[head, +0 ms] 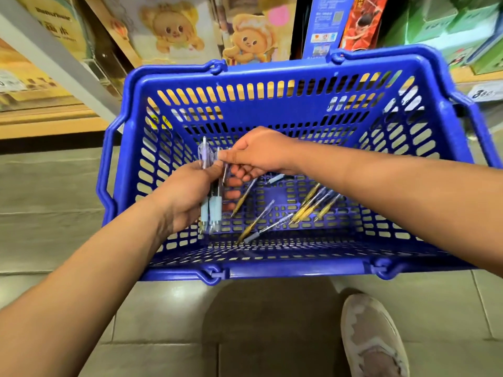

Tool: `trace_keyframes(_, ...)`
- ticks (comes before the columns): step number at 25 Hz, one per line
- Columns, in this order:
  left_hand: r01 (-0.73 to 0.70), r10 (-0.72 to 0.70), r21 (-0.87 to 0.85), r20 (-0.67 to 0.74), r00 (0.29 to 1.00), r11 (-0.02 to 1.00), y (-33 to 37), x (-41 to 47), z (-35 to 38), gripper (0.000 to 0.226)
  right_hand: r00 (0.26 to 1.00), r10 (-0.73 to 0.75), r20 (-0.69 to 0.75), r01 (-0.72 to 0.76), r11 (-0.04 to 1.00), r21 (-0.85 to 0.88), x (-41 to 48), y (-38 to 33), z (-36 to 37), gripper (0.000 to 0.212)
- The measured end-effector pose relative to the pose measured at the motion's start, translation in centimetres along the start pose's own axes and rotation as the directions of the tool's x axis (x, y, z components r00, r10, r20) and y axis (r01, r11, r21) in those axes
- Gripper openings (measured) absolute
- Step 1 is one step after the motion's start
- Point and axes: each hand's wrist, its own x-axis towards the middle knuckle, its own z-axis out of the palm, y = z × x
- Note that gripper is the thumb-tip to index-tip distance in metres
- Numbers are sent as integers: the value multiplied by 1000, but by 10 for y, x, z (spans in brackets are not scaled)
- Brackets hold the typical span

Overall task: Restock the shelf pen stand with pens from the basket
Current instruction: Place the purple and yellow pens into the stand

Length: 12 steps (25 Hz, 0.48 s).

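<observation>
Fingers of the left hand [187, 197] curl round an upright bundle of pens [211, 213] with pale blue grips, held low inside the blue basket [272, 74]. The right hand [258, 156] pinches the top of what seems to be one pen in that bundle between thumb and forefinger, its other fingers [242, 174] loosely bent. Both forearms reach down over the near rim, and loose pens [310, 205], mostly yellow-barrelled, lie scattered on the basket's floor right of the hands.
</observation>
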Motion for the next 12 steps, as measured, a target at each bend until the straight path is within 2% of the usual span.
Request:
trace_keyframes(3,-9,9,37,5,1000,999,5,0,-4,16,982,24,185,-99,906,411,-5,11,-8,30)
trace_keyframes(4,-6,5,36,25,1000,999,7,1,-5,13,981,38,193,-113,910,398,-8,18,-15,30)
trace_keyframes(5,-3,2,28,37,999,1000,8,1,-4,11,984,63,168,-100,970,220,-11,26,-20,28)
trace_keyframes(6,-3,3,15,40,999,1000,9,1,-3,13,984,95,150,-79,991,-110,-15,35,-23,25)
trace_keyframes(7,-10,10,8,42,999,1000,10,1,-2,15,977,154,150,-67,882,-467,-20,46,-23,24)
trace_keyframes(8,-22,22,15,46,999,1000,10,1,-2,17,962,228,151,-47,683,-729,-24,57,-20,26)
trace_keyframes(9,-35,34,30,49,998,999,10,2,-2,19,942,298,151,-15,488,-873,-28,68,-16,30)
trace_keyframes(10,-45,43,46,47,998,998,10,1,-2,19,925,349,150,23,342,-939,-32,79,-11,32)
trace_keyframes(12,-53,51,72,30,998,996,11,2,-3,19,917,373,142,69,201,-977,-38,92,-3,31)
